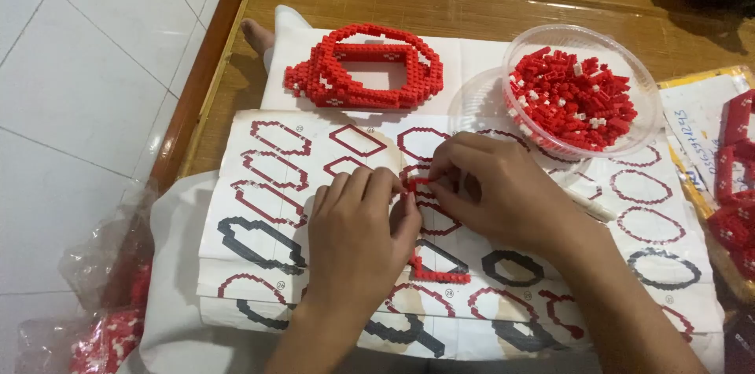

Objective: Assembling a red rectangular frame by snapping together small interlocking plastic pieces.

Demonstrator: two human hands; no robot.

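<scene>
Two hands — left hand [358,224], right hand [491,189] — pinching one thin red brick strip [417,185].

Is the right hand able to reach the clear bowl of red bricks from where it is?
Probably yes: the clear bowl sits open just beyond the right hand, with nothing between.

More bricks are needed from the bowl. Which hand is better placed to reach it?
Probably the right hand: it lies nearest the clear bowl of red bricks; the left hand sits farther away.
</scene>
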